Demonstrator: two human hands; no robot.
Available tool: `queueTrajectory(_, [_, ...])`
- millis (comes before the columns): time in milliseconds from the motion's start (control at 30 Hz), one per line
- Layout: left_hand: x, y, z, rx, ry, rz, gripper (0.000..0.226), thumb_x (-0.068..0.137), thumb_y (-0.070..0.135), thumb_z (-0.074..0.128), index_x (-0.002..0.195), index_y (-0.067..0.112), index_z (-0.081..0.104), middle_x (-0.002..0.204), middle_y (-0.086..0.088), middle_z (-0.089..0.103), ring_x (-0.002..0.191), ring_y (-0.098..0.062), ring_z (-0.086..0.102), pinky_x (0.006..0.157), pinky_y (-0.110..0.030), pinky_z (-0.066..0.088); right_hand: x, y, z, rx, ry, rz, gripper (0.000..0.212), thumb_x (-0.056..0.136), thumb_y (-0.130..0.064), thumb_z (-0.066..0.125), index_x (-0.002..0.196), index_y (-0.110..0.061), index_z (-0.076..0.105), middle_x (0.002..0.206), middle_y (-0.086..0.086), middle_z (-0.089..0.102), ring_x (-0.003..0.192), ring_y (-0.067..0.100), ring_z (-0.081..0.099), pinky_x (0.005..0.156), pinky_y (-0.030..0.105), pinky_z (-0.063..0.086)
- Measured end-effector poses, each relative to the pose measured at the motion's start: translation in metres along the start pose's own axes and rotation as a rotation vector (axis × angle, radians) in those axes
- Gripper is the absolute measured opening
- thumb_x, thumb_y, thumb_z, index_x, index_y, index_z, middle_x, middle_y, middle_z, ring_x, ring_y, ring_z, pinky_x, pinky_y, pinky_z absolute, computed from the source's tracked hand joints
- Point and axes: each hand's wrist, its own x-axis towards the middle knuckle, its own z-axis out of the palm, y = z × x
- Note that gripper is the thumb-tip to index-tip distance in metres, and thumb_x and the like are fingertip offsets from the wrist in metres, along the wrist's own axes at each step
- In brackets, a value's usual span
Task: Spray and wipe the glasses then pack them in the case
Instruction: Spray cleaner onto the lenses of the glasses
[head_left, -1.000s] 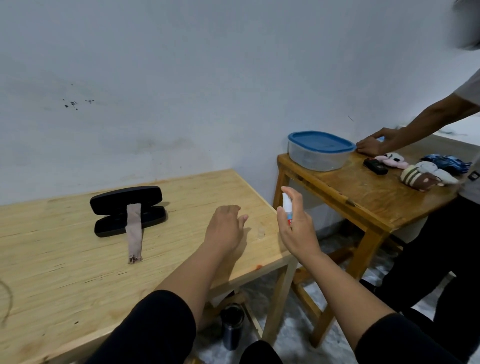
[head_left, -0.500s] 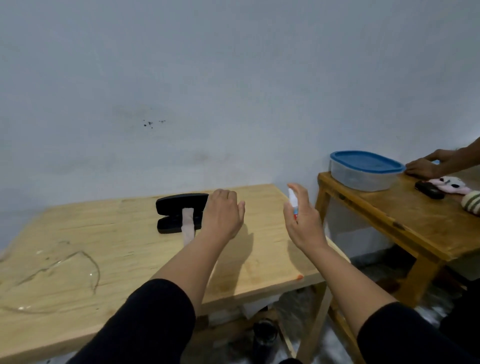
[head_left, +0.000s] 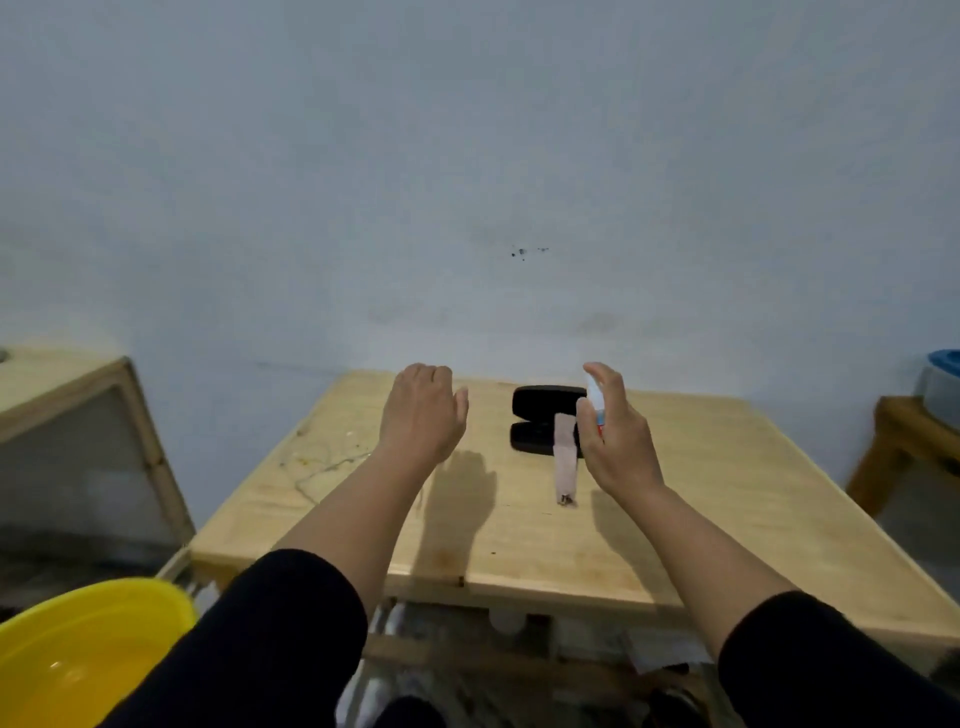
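- My right hand (head_left: 618, 436) grips small white spray bottle (head_left: 595, 399), upright, index on top.
- My left hand (head_left: 422, 415) empty, palm down above wooden table (head_left: 727, 493).
- Open black glasses case (head_left: 540, 422) between hands, pinkish cloth (head_left: 565, 464) draped over its front.

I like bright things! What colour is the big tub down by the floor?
Yellow. The tub shows at the bottom left of the head view.

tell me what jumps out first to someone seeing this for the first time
Two bare forearms reach over a light wooden table: the left hand hovers empty and open, the right hand grips a small white spray bottle. Just behind the right hand, an open black glasses case sits at the table's far edge with a pinkish cloth strip draped out of it. A bright yellow basin fills the lower-left corner.
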Motion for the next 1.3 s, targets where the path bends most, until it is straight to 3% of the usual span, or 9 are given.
queueTrajectory(133, [-0.020,-0.058,-0.011,0.034,-0.016,-0.133,0.039,0.097,0.027,0.036,0.122,0.000,0.049,0.123,-0.017,0.056,0.122,-0.031,0.042,0.102,-0.036,0.032,0.000,-0.025,0.045,0.090,-0.069,-0.062,0.035,0.095,-0.022,0.040,0.129,-0.028,0.037,0.086,0.002,0.057,0.070,0.020,0.050,0.070,0.033,0.039])
queueTrajectory(267, [-0.047,-0.109,-0.015,-0.007,-0.038,-0.234,0.034,0.098,0.020,0.035,0.124,0.003,0.049,0.126,-0.017,0.054,0.124,-0.030,0.040,0.097,-0.037,0.035,-0.005,-0.042,0.079,0.086,-0.133,-0.093,0.036,0.096,-0.021,0.039,0.132,-0.023,0.039,0.075,0.003,0.052,0.069,0.021,0.049,0.067,0.030,0.027])
queueTrajectory(333, [-0.059,-0.133,-0.013,-0.011,-0.060,-0.266,0.034,0.096,0.009,0.036,0.128,0.006,0.048,0.130,-0.015,0.050,0.126,-0.028,0.039,0.095,-0.037,0.037,-0.007,-0.047,0.094,0.132,-0.175,-0.109,0.037,0.096,-0.023,0.035,0.133,-0.022,0.037,0.080,0.004,0.051,0.072,0.022,0.049,0.069,0.031,0.033])
queueTrajectory(467, [-0.082,-0.170,-0.006,-0.060,-0.120,-0.272,0.056,0.081,-0.014,0.039,0.130,0.013,0.048,0.138,-0.013,0.043,0.124,-0.029,0.045,0.099,-0.041,0.043,-0.011,-0.051,0.121,0.143,-0.233,-0.105,0.041,0.091,-0.028,0.029,0.131,-0.026,0.034,0.067,-0.004,0.044,0.056,0.014,0.043,0.058,0.029,0.031])
queueTrajectory(600, [-0.093,-0.189,0.008,-0.101,-0.162,-0.257,0.040,0.088,0.009,0.042,0.125,0.021,0.052,0.142,-0.006,0.040,0.117,-0.022,0.049,0.091,-0.035,0.047,-0.012,-0.055,0.138,0.144,-0.289,-0.079,0.037,0.096,-0.017,0.036,0.132,-0.023,0.035,0.058,-0.005,0.040,0.053,0.012,0.040,0.052,0.027,0.032])
queueTrajectory(700, [-0.093,-0.195,0.021,-0.072,-0.088,-0.191,0.041,0.085,0.032,0.049,0.124,0.021,0.053,0.137,0.002,0.046,0.111,-0.009,0.051,0.082,-0.023,0.048,-0.009,-0.056,0.146,0.186,-0.310,-0.030,0.036,0.096,-0.015,0.037,0.131,-0.021,0.037,0.055,-0.002,0.039,0.050,0.013,0.039,0.052,0.027,0.030])
queueTrajectory(867, [-0.082,-0.192,0.027,-0.251,-0.002,-0.318,0.024,0.087,0.000,0.052,0.106,0.008,0.064,0.120,-0.005,0.059,0.095,-0.016,0.060,0.078,-0.016,0.042,-0.002,-0.052,0.154,0.305,-0.339,0.061,0.035,0.092,-0.024,0.035,0.126,-0.030,0.038,0.056,0.004,0.039,0.050,0.017,0.038,0.055,0.030,0.033])
queueTrajectory(1067, [-0.059,-0.185,0.024,-0.269,0.161,-0.396,0.018,0.089,0.004,0.056,0.099,0.004,0.071,0.101,-0.012,0.071,0.094,-0.026,0.065,0.085,-0.021,0.041,0.009,-0.048,0.148,0.496,-0.370,0.209,0.033,0.096,-0.022,0.036,0.122,-0.043,0.041,0.073,0.006,0.042,0.056,0.021,0.038,0.050,0.030,0.035])
queueTrajectory(1300, [-0.035,-0.167,0.016,-0.454,0.235,-0.529,0.024,0.091,-0.002,0.049,0.098,0.005,0.070,0.088,-0.006,0.071,0.079,-0.010,0.059,0.079,-0.006,0.037,0.010,-0.035,0.134,0.480,-0.379,0.260,0.034,0.097,-0.022,0.036,0.123,-0.042,0.041,0.074,0.007,0.044,0.041,0.017,0.039,0.039,0.027,0.035])
